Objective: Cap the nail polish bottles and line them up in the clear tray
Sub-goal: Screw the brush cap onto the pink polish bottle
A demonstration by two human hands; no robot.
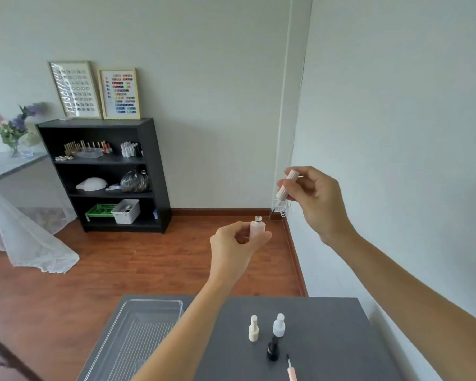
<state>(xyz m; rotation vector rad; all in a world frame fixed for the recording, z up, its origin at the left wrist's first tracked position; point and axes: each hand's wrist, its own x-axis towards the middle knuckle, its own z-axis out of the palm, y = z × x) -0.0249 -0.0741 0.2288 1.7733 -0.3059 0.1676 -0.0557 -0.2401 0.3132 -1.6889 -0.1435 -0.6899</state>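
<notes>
My left hand [235,247] holds an open pale pink nail polish bottle [257,229] upright in the air, its threaded neck bare. My right hand [315,199] is raised higher and to the right, pinching a pale brush cap [287,183] with the brush pointing down, apart from the bottle. On the grey table [327,312] stand a cream capped bottle [253,328], a white capped bottle [279,325] and a black bottle [273,348]. A pink brush cap [291,371] lies loose near the front edge. The clear tray [138,334] sits on the table's left side with nothing in it.
A white wall [396,133] runs close along the table's right side. Beyond the table is wooden floor [121,270], a black shelf unit [107,174] with polish bottles and bins, and a draped table with flowers at far left.
</notes>
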